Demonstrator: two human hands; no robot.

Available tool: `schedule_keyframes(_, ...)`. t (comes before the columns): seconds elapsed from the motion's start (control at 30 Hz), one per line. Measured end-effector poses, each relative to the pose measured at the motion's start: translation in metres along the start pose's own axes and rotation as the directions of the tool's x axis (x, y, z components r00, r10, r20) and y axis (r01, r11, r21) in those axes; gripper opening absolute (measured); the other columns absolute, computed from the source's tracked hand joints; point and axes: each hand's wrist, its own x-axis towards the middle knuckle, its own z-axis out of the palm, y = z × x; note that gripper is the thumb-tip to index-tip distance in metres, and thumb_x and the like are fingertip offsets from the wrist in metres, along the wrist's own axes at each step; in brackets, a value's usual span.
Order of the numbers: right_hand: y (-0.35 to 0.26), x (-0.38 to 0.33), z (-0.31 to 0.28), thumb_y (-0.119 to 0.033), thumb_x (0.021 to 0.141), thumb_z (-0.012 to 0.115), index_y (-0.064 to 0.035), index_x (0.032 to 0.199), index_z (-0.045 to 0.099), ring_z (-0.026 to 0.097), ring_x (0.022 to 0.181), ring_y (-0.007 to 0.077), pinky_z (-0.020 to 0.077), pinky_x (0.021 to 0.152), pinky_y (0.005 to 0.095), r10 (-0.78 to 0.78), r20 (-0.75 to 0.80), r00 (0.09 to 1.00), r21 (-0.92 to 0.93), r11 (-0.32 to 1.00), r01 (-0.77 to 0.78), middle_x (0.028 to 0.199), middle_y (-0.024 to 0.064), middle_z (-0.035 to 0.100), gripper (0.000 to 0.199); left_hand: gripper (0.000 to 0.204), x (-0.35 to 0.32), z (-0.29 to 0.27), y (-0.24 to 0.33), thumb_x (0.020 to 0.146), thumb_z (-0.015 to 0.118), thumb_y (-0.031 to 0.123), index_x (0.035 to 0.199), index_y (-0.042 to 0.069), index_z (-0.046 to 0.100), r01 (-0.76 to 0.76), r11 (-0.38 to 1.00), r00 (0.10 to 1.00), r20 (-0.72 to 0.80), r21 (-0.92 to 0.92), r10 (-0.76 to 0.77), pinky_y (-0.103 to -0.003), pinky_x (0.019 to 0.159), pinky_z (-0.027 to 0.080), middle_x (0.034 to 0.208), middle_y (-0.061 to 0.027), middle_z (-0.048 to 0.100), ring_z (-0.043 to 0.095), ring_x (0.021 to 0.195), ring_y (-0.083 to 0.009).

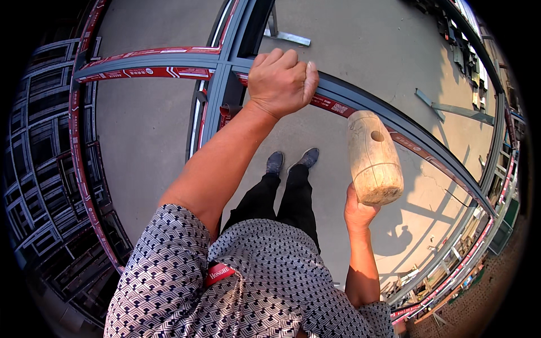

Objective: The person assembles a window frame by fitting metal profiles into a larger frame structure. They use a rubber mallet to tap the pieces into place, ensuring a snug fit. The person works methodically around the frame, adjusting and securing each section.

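My left hand (282,81) is closed around the crossbar of a large grey metal window frame (228,72), just right of where its bars cross. Red protective tape with print runs along the bars. In my right hand (359,213) is a wooden mallet (373,163), gripped from below. Its pale, thick head has a round hole in the side and some cracks in the wood. The mallet head overlaps the crossbar in this view; whether they touch I cannot tell. The mallet's handle is mostly hidden behind the head and my fingers.
Stacked dark frames (42,129) lie at the left. Metal support legs (287,38) show below the frame, and another metal stand (453,111) is at the right. Dark profile pieces (468,56) lie at the far right. My shoes (275,163) are on the concrete floor (149,127).
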Motion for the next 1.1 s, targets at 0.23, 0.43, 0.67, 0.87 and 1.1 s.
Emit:
schedule_keyframes(0.23, 0.048, -0.014, 0.001, -0.012, 0.105, 0.067, 0.0000, 0.096, 0.058, 0.057, 0.069, 0.0130, 0.0490, 0.065, 0.0322, 0.091, -0.323, 0.942, -0.127, 0.982, -0.139, 0.078, 0.0032, 0.062, 0.017, 0.036, 0.004, -0.010, 0.004, 0.102, 0.064, 0.021, 0.067, 0.012, 0.065, -0.010, 0.999, 0.998, 0.068, 0.047, 0.007, -0.038, 0.068, 0.043, 0.072, -0.0015, 0.053, 0.056, 0.070, -0.0232)
schedule_keyframes(0.43, 0.050, 0.003, 0.029, -0.006, 0.102, 0.065, 0.0006, 0.103, 0.062, 0.061, 0.083, 0.0166, 0.0520, 0.076, 0.0347, 0.150, -0.410, 0.900, -0.047, 0.982, -0.185, 0.093, 0.0056, 0.067, 0.008, 0.037, 0.002, -0.012, -0.001, 0.105, 0.060, 0.020, 0.069, 0.013, 0.066, -0.024, 0.997, 0.995, 0.095, 0.074, 0.017, -0.039, 0.067, 0.044, 0.073, -0.0010, 0.054, 0.056, 0.070, -0.0236)
schedule_keyframes(0.67, 0.080, -0.013, 0.035, 0.002, 0.096, 0.070, -0.0014, 0.130, 0.064, 0.064, 0.107, 0.0287, 0.0532, 0.097, 0.0414, 0.096, -0.362, 0.927, 0.058, 0.995, -0.081, 0.119, 0.0118, 0.069, 0.034, 0.035, 0.002, -0.010, -0.002, 0.103, 0.061, 0.023, 0.070, 0.012, 0.067, -0.050, 0.996, 0.995, 0.092, 0.073, 0.043, -0.039, 0.070, 0.045, 0.074, -0.0019, 0.055, 0.058, 0.073, -0.0241)
schedule_keyframes(0.87, 0.064, 0.000, 0.028, -0.002, 0.096, 0.075, -0.0057, 0.139, 0.065, 0.068, 0.121, 0.0314, 0.0547, 0.101, 0.0431, 0.095, -0.295, 0.951, 0.161, 0.986, -0.049, 0.131, 0.0131, 0.072, 0.044, 0.033, 0.002, -0.016, 0.008, 0.109, 0.055, 0.027, 0.091, 0.013, 0.078, -0.119, 0.986, 0.967, 0.237, 0.118, 0.089, -0.041, 0.080, 0.046, 0.088, -0.0025, 0.060, 0.060, 0.084, -0.0241)
schedule_keyframes(1.1, 0.074, -0.009, 0.031, -0.013, 0.091, 0.083, -0.0066, 0.136, 0.066, 0.070, 0.117, 0.0295, 0.0576, 0.097, 0.0411, 0.254, -0.143, 0.957, 0.129, 0.963, -0.236, 0.127, 0.0122, 0.072, 0.049, 0.063, 0.029, 0.002, 0.089, 0.097, 0.071, 0.058, 0.129, 0.005, 0.068, -0.294, 0.954, 0.771, 0.576, -0.056, 0.271, -0.048, 0.104, 0.049, 0.125, -0.0134, 0.068, 0.065, 0.117, -0.0332)
